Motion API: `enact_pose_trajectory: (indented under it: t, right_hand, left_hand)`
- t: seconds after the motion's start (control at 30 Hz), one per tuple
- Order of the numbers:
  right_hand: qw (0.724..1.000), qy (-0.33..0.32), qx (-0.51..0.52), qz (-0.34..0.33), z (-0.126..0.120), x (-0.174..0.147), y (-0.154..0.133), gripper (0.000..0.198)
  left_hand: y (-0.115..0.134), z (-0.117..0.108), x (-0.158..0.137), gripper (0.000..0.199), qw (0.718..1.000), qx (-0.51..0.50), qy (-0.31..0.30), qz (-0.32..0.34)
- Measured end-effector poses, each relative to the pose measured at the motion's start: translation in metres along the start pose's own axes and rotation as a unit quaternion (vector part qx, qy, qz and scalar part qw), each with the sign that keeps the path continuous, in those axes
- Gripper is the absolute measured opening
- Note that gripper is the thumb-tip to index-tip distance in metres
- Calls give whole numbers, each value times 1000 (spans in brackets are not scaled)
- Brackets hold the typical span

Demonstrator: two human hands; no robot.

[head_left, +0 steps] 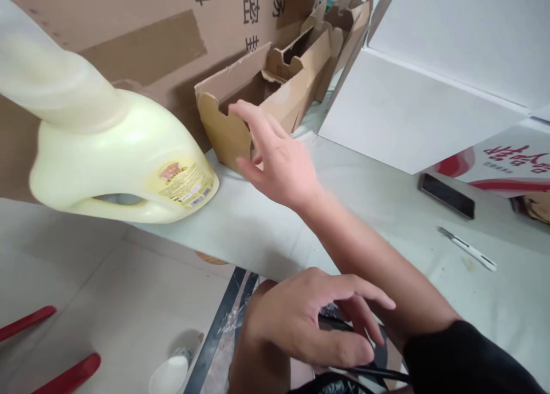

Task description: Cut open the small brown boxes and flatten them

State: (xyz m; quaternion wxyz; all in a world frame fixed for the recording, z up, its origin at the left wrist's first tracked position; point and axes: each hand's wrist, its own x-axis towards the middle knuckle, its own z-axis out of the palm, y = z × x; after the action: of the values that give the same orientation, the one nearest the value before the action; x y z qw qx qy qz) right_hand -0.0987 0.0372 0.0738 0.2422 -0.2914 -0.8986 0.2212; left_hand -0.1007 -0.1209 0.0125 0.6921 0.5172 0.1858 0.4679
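The right hand [279, 159], fingers spread and empty, is at the near end of an open, long brown cardboard tray [223, 139]; contact is unclear. The left hand [307, 319] is loosely curled, gripping nothing. A pale-yellow plastic jug [129, 165] bears a yellow label [187, 182], too small to read. Behind, a large brown cardboard carton [141, 4] reads "密封", "1" and "4".

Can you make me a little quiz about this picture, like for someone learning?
1. True or false: the right hand is gripping the white-handled tool.
2. Which one has a loop handle?
a) the white box
b) the pale yellow bottle
c) the big brown carton
3. Fill in: the white-handled tool lies near a black ____.

Key: 1. False, it is empty, near the cardboard tray. 2. b. 3. Phone.
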Motion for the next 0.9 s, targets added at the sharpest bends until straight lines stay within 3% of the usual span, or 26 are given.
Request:
enact_pose_trajectory:
  t: [0.13,0.23,0.3,0.43,0.63,0.8,0.9]
  right_hand:
    - [995,15,-70,68,11,15,-3,66]
    - [987,44,-102,119,6,8,5,41]
    - [987,64,-95,115,-3,-6,14,26]
    - [983,164,-56,68,-33,-53,31,20]
    - [937,340,-76,18,-102,-149,56,19]
    - [906,398,-132,52,-156,-226,83,17]
    - [902,410,-126,52,-175,-261,92,17]
  left_hand:
    - [-3,-2,-1,48,999,-20,22,31]
    - [-7,-1,0,46,998,-19,27,51]
    - [-7,1,2,44,997,-5,36,66]
    - [-2,9,7,37,994,9,77,71]
    - [-6,31,24,34,990,-6,81,116]
    - [-14,50,57,32,990,2,11,140]
    - [-17,66,80,23,991,23,68,112]
